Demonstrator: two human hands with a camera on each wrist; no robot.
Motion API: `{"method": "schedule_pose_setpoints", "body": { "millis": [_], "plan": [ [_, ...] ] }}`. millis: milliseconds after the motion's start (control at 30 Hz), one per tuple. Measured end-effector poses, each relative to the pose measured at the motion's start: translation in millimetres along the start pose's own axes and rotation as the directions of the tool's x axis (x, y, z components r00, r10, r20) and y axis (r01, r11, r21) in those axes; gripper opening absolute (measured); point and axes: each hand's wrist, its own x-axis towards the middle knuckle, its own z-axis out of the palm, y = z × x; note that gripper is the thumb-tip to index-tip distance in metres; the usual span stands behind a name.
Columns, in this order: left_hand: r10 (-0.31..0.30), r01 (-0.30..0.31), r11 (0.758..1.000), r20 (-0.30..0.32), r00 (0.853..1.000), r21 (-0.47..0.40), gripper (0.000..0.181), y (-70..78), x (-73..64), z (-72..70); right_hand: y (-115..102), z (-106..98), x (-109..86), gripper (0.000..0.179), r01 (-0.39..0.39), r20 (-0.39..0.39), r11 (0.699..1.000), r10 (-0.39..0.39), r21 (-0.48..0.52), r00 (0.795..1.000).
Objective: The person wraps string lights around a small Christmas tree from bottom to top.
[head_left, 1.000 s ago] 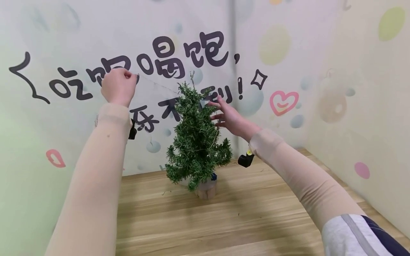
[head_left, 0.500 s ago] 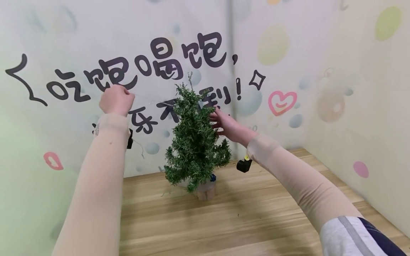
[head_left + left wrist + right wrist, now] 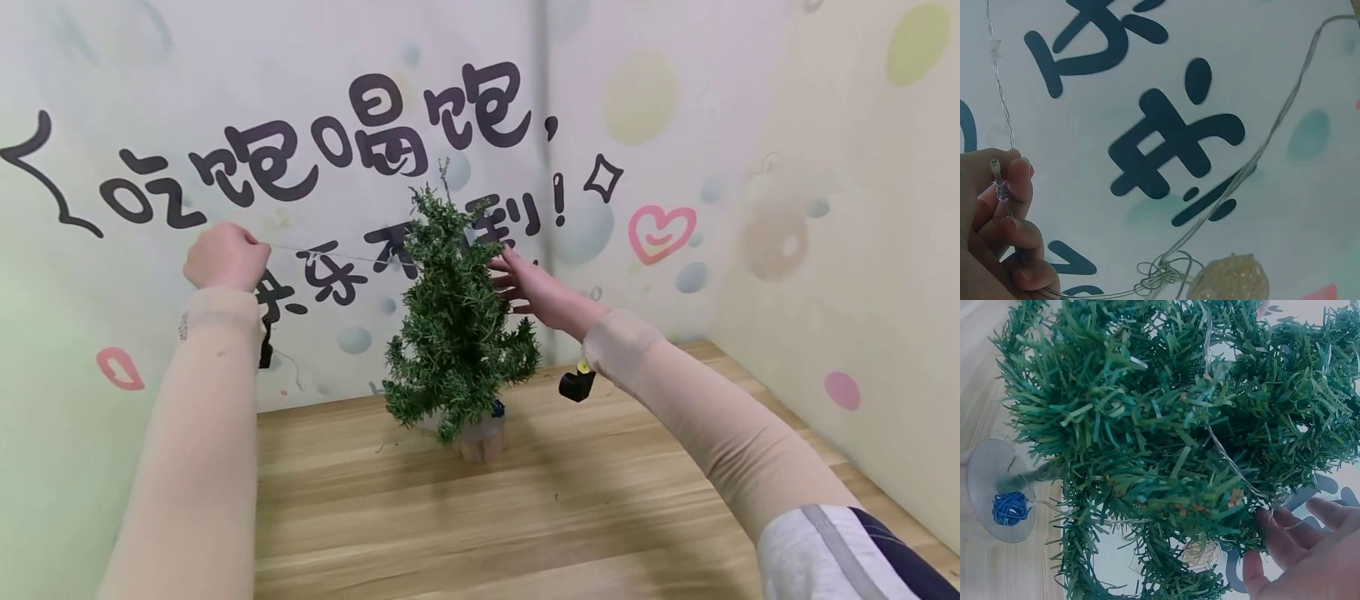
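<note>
A small artificial Christmas tree (image 3: 457, 333) stands upright on a pale round base (image 3: 482, 443). Off to its left, in the head view, my left hand (image 3: 228, 257) pinches a thin light-string wire (image 3: 330, 253) that stretches across to the tree. In the left wrist view, the wire (image 3: 1001, 94) passes through curled fingers (image 3: 1022, 234), and a woven beige ball (image 3: 1229, 278) hangs beside a tangled loop. My right hand (image 3: 543, 292) is at the tree's upper right side, fingers spread against the branches. Wire (image 3: 1225, 456) runs through the greenery to those fingertips in the right wrist view.
A blue woven ball (image 3: 1011, 508) lies by the base, and a pale one (image 3: 1200, 554) shows among the branches. Behind the wooden table (image 3: 420, 525) is a wall (image 3: 300, 67) with black lettering; another wall (image 3: 825, 250) closes the right side.
My left hand has moved down and left with the wire, farther from the tree. The right hand has dropped slightly and stays at the branches. The tree stands in the same place.
</note>
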Motion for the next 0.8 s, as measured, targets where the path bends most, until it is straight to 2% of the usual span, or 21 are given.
{"method": "schedule_pose_setpoints", "body": {
  "millis": [100,267,500,600,667,800],
  "plan": [
    [0.020,-0.020,1.000,0.003,1.000,0.018,0.032,-6.8,-6.4,-1.6,-1,1,-0.5,0.064,0.006,0.010,1.000,-0.006,-0.019,1.000],
    [0.129,-0.129,0.991,-0.001,0.992,0.041,0.033,-6.8,-21.8,-10.0,1,-1,-2.8,0.066,0.013,0.015,0.999,-0.012,-0.045,1.000],
    [0.283,-0.279,0.953,-0.023,0.959,0.116,0.031,-3.2,-49.6,-43.9,2,-13,-13.4,0.065,0.072,-0.007,0.993,-0.073,-0.090,0.997],
    [0.357,-0.350,0.926,-0.021,0.934,0.144,0.027,1.5,-65.7,-57.4,-2,-19,-24.1,0.060,0.100,-0.060,0.986,-0.109,-0.133,0.992],
    [0.415,-0.403,0.899,-0.038,0.909,0.168,0.024,5.3,-78.2,-65.1,-6,-20,-34.3,0.054,0.137,-0.103,0.976,-0.156,-0.168,0.982],
    [0.538,-0.509,0.830,-0.086,0.839,0.226,0.018,14.3,-104.5,-78.6,-18,-18,-57.2,0.044,0.233,-0.138,0.941,-0.272,-0.245,0.952]
  ]
}}
